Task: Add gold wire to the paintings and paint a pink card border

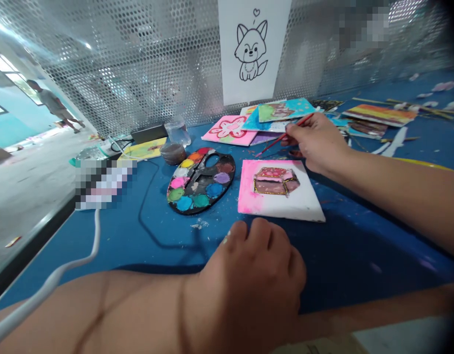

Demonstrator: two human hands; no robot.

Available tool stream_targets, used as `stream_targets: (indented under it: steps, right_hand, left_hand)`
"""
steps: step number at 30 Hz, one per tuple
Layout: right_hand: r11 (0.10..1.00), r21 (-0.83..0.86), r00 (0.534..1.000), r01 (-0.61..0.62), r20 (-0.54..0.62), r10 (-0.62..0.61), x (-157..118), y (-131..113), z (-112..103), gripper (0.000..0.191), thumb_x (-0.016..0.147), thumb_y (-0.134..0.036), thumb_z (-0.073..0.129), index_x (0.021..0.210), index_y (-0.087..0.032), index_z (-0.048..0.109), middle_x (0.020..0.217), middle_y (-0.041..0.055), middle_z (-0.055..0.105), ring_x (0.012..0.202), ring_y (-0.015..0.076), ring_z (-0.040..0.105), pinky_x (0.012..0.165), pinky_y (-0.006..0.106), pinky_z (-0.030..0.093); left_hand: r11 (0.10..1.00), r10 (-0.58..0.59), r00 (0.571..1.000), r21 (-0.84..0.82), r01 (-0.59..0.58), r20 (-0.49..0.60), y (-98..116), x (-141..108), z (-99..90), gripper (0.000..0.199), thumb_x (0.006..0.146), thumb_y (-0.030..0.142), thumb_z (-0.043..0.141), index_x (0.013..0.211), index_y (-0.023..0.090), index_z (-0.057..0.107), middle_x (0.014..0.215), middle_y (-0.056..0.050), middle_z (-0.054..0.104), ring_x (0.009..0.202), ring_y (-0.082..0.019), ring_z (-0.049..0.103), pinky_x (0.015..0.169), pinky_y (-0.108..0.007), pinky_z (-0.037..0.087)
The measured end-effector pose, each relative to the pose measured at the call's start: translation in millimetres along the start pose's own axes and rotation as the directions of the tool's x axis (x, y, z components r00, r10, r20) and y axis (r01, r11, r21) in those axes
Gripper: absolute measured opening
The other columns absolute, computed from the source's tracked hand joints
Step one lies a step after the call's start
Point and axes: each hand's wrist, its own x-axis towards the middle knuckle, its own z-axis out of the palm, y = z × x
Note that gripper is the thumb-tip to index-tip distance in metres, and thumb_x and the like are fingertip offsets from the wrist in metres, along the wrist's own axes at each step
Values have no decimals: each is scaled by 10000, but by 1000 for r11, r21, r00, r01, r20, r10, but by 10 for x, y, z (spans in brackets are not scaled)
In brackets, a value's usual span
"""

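Note:
My right hand [317,140] pinches a thin red paintbrush [282,137], its pink-tinged tip in the air above the far edge of a white canvas [304,204]. On that canvas is a painted pink and brown boxy shape with a gold outline, and pink paint covers its left side. Near the canvas's front edge rests my left hand [258,265], fingers curled; whether it holds anything is hidden. To the left of the canvas lies a black oval palette [202,184] with wells of many colours.
Behind the palette stand a cup of murky water [173,153] and a clear cup [178,132]. Several painted canvases [230,130] lie farther back. A fox drawing [252,54] hangs on the metal mesh. A white cable [96,236] crosses the left; a person [53,103] walks beyond.

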Motion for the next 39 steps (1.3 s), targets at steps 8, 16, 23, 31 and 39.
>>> stream_targets:
  steps: [8,16,23,31,39]
  right_hand:
    - [987,-16,986,-159,-62,158,-127,-245,-60,135,970,-199,585,852,-206,521,737,-12,603,698,138,592,667,323,387]
    - [972,-25,968,-236,78,237,-134,-327,-230,208,959,-143,577,785,-202,478,747,-31,581,787,160,601,824,468,462]
    - [974,58,970,-220,114,213,-132,-237,-212,206,946,-137,582,793,-211,466,746,-24,585,785,169,604,806,462,480]
    - [970,144,977,-195,118,179,-207,-171,-150,201,925,-124,598,804,-225,473,719,-26,604,729,146,615,675,327,489]
    - [960,188,976,-205,117,186,-260,-147,-107,243,906,-73,619,782,-212,463,642,-45,618,665,107,627,659,260,474]
  left_hand:
    - [964,-247,926,-23,264,287,66,13,-61,471,932,514,574,1227,156,655,1047,-181,643,836,-402,669,583,-557,566]
    - [960,-202,915,-115,255,348,56,16,-27,477,953,488,550,1286,148,580,1105,-175,600,1094,-519,622,720,-648,577]
    - [982,-157,959,-70,178,237,67,6,-18,362,945,424,556,1170,147,617,974,-126,616,892,-389,681,579,-477,591]
    - [999,-46,999,0,46,-16,113,-20,42,195,962,146,456,938,167,648,751,-22,558,630,-209,592,456,-321,452]
    - [1000,13,999,6,-12,-29,76,-9,38,167,992,190,492,917,177,641,791,-15,567,674,-182,562,544,-322,422]
